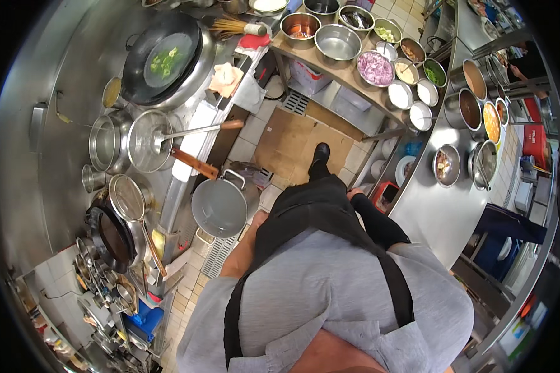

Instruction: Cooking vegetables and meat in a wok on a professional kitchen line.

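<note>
My left hand [260, 217] hangs low beside a large deep metal pot [219, 210], partly hidden by my black apron [308, 205]. Whether it touches the pot cannot be made out. My right hand [353, 192], below a black sleeve, is down at the apron's other side, near the shelves under the steel counter. The fingers of both hands are mostly hidden. To the left, a black wok [163, 60] holds green vegetable pieces in liquid. A wire strainer [150, 140] and a wooden-handled ladle [200, 130] rest below it.
Metal bowls of ingredients, including chopped purple onion [375, 68], crowd a shelf ahead. On the right steel counter [429, 205] stand a bowl of food pieces [446, 166] and several sauce pots. A second wok [112, 238] with dark liquid is at left. Cardboard [303, 144] covers the floor tiles.
</note>
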Motion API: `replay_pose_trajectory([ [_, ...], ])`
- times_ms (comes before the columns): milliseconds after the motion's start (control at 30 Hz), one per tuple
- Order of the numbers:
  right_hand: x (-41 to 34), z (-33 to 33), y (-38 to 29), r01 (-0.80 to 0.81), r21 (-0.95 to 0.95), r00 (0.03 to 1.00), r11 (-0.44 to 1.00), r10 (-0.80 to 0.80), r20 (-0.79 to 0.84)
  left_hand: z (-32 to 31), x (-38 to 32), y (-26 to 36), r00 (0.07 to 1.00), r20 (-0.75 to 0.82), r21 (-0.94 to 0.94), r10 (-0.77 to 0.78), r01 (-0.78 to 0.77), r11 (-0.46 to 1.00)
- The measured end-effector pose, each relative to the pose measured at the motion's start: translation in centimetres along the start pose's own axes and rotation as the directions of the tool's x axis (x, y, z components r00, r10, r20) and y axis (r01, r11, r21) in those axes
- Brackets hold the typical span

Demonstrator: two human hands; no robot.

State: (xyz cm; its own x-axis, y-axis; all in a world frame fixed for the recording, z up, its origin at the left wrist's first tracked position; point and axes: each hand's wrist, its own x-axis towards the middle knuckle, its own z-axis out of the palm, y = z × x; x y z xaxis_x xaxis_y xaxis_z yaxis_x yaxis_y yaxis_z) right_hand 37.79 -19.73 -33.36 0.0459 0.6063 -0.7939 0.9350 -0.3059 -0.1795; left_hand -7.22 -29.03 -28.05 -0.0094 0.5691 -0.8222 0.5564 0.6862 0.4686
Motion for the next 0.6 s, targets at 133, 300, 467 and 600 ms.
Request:
replay_pose_trajectory([
  [133, 6.1, -2.6, 0.2, 0.130, -0.026, 0.988, 0.991, -0.132, -0.075, -0.8, 2.0, 5.1, 0.993, -0.095, 0.161, 0.076, -0.060, 0.985],
  [300, 8.0, -11.5, -4.9, -0.143, 0.683, 0.987, 0.717, 0.048, 0.157, -2.0, 6.7, 3.5, 0.945, -0.215, 0.492, 0.246, -0.112, 0.863],
  [467, 11.2, -16.8, -5.8, -0.073, 0.666, 0.997, 0.743, 0.027, 0.079, -4.0, 8.1, 8.7, 0.939, -0.255, 0.401, 0.232, -0.116, 0.909],
  [600, 9.9, -19.2, -7.1, -0.044, 0.766, 0.999, 0.641, 0.026, 0.036, -4.3, 9.7, 8.4, 0.944, -0.255, 0.215, 0.209, -0.156, 0.964],
])
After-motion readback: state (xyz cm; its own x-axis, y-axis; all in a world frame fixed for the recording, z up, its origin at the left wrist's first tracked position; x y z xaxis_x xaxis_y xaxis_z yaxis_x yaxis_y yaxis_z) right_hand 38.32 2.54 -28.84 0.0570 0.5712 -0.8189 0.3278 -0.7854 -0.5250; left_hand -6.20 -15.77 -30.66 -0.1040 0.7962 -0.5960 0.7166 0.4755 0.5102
